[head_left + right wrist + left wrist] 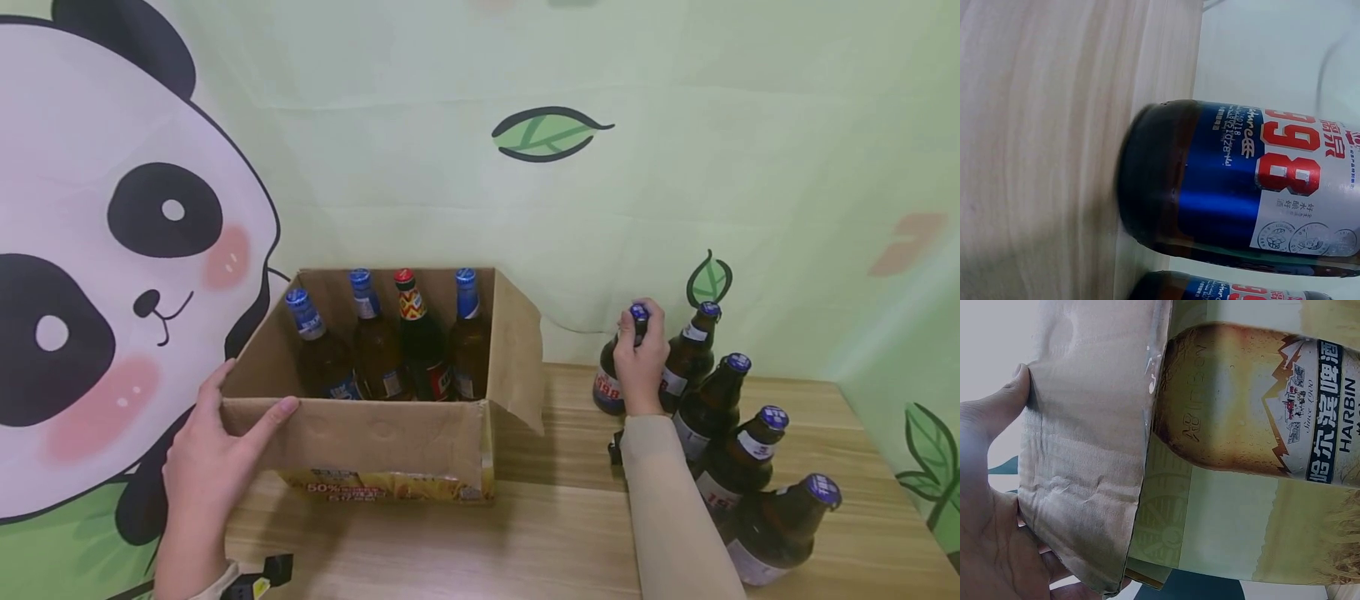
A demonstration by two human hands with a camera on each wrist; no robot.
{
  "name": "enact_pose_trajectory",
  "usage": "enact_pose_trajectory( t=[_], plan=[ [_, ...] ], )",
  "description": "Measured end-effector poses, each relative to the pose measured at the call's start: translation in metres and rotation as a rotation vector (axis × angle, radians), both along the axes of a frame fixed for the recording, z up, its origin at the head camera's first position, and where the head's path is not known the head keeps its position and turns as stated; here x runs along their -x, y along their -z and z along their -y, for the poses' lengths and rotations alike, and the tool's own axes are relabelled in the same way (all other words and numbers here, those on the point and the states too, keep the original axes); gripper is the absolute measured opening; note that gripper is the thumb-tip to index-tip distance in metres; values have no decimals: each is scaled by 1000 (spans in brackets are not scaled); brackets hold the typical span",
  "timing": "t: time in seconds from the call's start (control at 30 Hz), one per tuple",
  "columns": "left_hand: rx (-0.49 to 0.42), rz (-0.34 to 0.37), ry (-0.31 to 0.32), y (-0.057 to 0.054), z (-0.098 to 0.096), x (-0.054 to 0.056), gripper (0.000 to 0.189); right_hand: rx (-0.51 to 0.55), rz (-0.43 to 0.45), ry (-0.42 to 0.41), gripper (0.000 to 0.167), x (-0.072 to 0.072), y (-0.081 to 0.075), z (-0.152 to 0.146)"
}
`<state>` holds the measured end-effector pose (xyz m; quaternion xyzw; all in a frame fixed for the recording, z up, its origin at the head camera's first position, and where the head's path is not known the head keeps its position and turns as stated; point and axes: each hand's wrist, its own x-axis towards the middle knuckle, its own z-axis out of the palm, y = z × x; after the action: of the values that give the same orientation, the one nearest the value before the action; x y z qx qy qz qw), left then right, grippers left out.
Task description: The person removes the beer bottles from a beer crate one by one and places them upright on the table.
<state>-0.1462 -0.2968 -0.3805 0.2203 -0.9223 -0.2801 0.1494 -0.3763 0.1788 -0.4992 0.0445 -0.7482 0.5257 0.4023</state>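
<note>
My right hand grips the neck of a dark beer bottle at the far end of a row. In the right wrist view this beer bottle has a blue and white label with red digits, and its base is at the wooden tabletop. My left hand holds the near left corner of an open cardboard box, thumb over the front flap. The left wrist view shows the left hand at the flap's edge. Inside the box stand several bottles, three blue-capped and one red-capped bottle.
More dark bottles with blue caps stand in a slanting row along the right of the wooden table. A box flap sticks out to the right. Behind hangs a pale green cloth with a panda picture at left.
</note>
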Motion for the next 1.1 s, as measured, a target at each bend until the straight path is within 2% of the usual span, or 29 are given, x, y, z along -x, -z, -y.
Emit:
enact_pose_trajectory(
  t=[0.27, 0.43, 0.53, 0.77, 0.97, 1.1],
  plan=[
    [-3, 1, 6, 0, 0, 0, 107, 23, 8, 6, 32, 1, -1, 0],
    [-4, -2, 14, -1, 0, 0, 107, 40, 31, -16, 35, -4, -8, -1],
    [-7, 3, 11, -2, 0, 0, 108, 26, 65, -32, 41, -10, -14, -3],
    [-7, 12, 11, -1, 0, 0, 109, -29, 226, -84, 57, -20, -27, -8],
    [-5, 9, 13, -1, 0, 1, 109, -18, 296, -128, 56, -26, -34, -9],
    [-5, 5, 11, -1, 0, 0, 109, -47, 317, -165, 58, -28, -40, -10]
  ],
)
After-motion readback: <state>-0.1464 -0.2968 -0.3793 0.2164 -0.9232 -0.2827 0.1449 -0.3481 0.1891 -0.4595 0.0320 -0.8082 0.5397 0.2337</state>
